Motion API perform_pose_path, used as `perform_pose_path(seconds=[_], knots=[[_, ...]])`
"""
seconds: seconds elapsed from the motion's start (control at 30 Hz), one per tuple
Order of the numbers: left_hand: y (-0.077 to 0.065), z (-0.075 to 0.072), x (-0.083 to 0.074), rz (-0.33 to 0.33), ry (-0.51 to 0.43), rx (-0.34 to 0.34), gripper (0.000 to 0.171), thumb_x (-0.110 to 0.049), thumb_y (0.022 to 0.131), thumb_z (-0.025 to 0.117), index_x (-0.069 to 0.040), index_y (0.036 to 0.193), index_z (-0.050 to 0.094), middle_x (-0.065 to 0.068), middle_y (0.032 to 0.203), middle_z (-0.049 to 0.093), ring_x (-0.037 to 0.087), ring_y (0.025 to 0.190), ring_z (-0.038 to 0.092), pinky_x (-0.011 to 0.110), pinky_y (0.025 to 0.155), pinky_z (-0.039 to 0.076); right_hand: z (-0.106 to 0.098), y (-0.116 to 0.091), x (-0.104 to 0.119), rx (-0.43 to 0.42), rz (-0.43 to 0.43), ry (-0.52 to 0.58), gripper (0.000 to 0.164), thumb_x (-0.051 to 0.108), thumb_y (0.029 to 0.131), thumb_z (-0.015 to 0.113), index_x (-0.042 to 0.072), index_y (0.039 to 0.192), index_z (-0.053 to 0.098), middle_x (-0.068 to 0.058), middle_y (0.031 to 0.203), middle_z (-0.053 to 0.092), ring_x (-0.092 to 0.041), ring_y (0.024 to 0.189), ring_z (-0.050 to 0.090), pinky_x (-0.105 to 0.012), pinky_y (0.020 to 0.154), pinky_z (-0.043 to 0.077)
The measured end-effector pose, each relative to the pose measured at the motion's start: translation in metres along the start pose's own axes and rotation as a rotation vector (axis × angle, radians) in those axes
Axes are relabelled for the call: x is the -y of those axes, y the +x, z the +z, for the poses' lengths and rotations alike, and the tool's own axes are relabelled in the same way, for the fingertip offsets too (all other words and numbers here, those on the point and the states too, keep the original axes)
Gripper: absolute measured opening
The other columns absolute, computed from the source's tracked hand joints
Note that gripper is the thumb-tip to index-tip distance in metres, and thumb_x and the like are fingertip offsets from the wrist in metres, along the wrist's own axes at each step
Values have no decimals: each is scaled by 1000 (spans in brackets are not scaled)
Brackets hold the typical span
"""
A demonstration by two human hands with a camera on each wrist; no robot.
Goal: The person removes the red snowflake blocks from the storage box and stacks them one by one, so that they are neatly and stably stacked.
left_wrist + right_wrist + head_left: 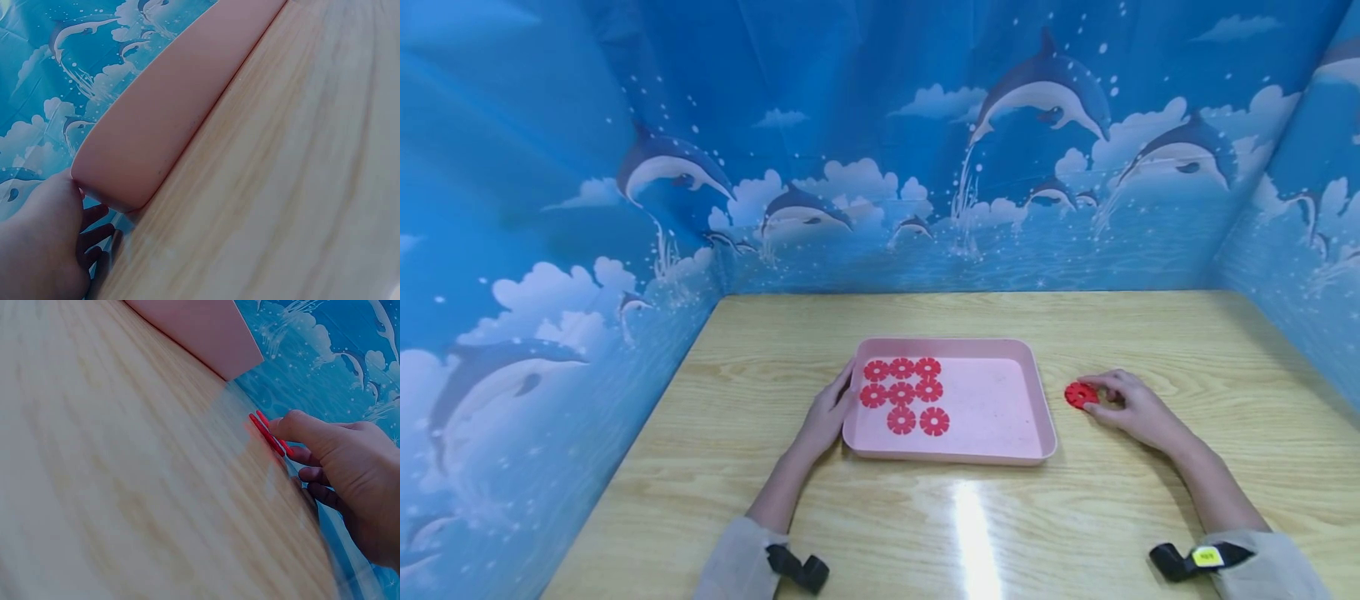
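A shallow pink tray [992, 400] sits on the table, with several red notched discs [902, 393] lying flat in rows in its left part. My left hand [829, 410] holds the tray's left side; in the left wrist view its thumb reaches the rim by the corner and the fingers curl below. To the right of the tray, my right hand [1131, 407] pinches red notched discs [1078, 395] between thumb and fingers. Edge-on in the right wrist view, two thin red discs [267, 435] show side by side, close over the tabletop.
The wood-grain table [955, 517] is bordered at the back and sides by a blue curtain [865, 125] printed with dolphins and clouds. Black straps [1198, 560] with small devices sit on both sleeved forearms.
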State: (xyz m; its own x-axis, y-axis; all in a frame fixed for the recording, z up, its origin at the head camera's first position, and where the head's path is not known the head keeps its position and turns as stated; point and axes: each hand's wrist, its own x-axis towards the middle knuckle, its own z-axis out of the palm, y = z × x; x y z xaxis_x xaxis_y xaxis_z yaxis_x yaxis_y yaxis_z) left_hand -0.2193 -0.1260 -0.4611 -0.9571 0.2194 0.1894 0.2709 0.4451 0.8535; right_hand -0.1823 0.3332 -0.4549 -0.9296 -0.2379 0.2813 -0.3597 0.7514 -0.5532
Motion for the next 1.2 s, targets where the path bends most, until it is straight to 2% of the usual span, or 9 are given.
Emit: perform_pose_path(seconds=[0.27,0.67,0.9,1.07,1.2], knots=[[0,0,1,15,-25,6,46,-20,99,43,-13,144,33,13,141,36,32,128,32,45,106,23,-2,0,3,20,5,2,35,12,83,68,-1,115,61,-5,88,49,-13,72,39,-26,56,34],[0,0,0,4,-20,9,47,-21,99,43,-15,144,32,13,141,36,32,128,32,46,106,23,-2,0,3,24,8,-8,36,12,83,69,1,116,61,-6,92,51,-15,74,40,-27,57,34],[0,0,1,-5,-18,6,47,-22,99,43,-16,144,32,12,141,36,33,128,32,46,105,24,-1,0,2,19,12,-3,36,12,83,69,1,115,61,-9,99,53,-17,77,42,-29,59,37],[0,0,0,-6,-14,6,47,-24,99,43,-17,144,32,12,142,36,32,128,32,46,106,24,-1,0,1,2,14,17,35,11,83,69,0,115,61,-10,97,52,-17,76,41,-26,59,37],[1,0,0,-21,-9,6,47,-25,99,43,-19,144,32,9,142,36,30,129,32,44,106,24,-1,1,1,-5,16,33,34,10,83,68,-1,115,60,-12,100,53,-21,81,47,-24,64,41]])
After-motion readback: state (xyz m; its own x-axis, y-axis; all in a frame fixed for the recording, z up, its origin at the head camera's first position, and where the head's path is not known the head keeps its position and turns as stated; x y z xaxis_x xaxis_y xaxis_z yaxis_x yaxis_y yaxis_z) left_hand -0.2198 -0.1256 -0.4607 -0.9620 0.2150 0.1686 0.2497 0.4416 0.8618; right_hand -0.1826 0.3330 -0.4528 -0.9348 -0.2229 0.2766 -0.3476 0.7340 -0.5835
